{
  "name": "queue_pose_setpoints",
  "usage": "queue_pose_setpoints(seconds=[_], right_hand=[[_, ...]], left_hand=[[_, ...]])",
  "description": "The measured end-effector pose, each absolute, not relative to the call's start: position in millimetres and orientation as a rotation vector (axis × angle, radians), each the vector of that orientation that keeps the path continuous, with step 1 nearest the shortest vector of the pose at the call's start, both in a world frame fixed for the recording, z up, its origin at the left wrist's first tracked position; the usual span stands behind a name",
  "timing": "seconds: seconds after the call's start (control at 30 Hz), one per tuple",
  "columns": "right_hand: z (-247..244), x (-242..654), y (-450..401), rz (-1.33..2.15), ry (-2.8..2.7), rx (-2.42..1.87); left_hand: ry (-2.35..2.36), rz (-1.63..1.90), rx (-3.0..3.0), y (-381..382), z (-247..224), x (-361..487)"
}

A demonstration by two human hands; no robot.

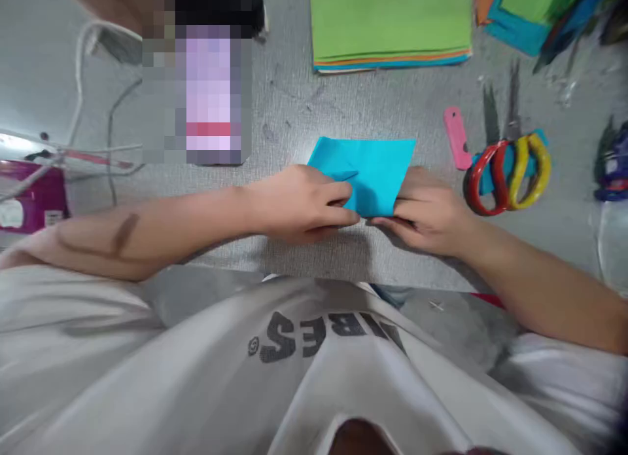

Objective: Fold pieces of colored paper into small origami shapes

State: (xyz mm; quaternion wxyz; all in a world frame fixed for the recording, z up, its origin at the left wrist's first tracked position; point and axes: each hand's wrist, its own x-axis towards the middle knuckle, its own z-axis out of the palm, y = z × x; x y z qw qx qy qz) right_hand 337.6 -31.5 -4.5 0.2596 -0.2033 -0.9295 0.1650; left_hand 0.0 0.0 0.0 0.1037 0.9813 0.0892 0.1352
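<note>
A bright blue sheet of paper (373, 163) is held just above the grey table, its near edge bent between my two hands. My left hand (311, 203) grips its near left part, the fingers curled over the top face, where a small crease or fold shows. On the other side, my right hand (426, 209) pinches the near right edge; some of its fingers are behind the sheet and hidden. The far edge of the paper stands free of both hands.
Scissors with red and yellow handles (507, 173) lie on the right beside a pink cutter (457, 137). A stack of coloured paper (390, 23) sits at the far side, with more sheets (520, 26) to its right. A blurred-out phone-like object (209, 95) and cables (78, 75) are leftward.
</note>
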Motion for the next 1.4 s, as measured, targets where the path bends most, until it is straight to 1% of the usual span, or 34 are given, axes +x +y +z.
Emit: queue_pose_setpoints(seconds=[0.2, 0.3, 0.47, 0.63, 0.87, 1.0, 1.4], right_hand=[[-11.1, 339.8, -25.9, 0.5, -2.534, -0.564], [-11.6, 340.9, -26.4, 0.54, -2.529, -0.601], [-10.6, 340.7, -27.3, 0.555, -2.564, -0.645], [-10.1, 340.0, -27.0, 0.518, -2.535, -0.589], [-12.8, 342.2, -26.9, 0.531, -2.523, -0.618], [-12.5, 343.0, -26.5, 0.53, -2.517, -0.617], [-11.2, 345.3, -26.7, 0.537, -2.484, -0.626]], left_hand=[[0.306, 0.179, 2.907, -1.9, 0.8, 1.9], [0.353, 0.14, 2.916, -3.8, 2.2, 1.8], [0.442, 0.181, 2.898, -8.9, 4.1, 2.5], [0.437, 0.222, 2.876, -10.9, 1.6, 2.9], [0.442, 0.317, 2.871, -13.7, -2.1, 1.9], [0.44, 0.26, 2.943, -14.6, 0.4, 2.8], [0.436, 0.24, 3.0, -15.0, 0.4, 3.6]])
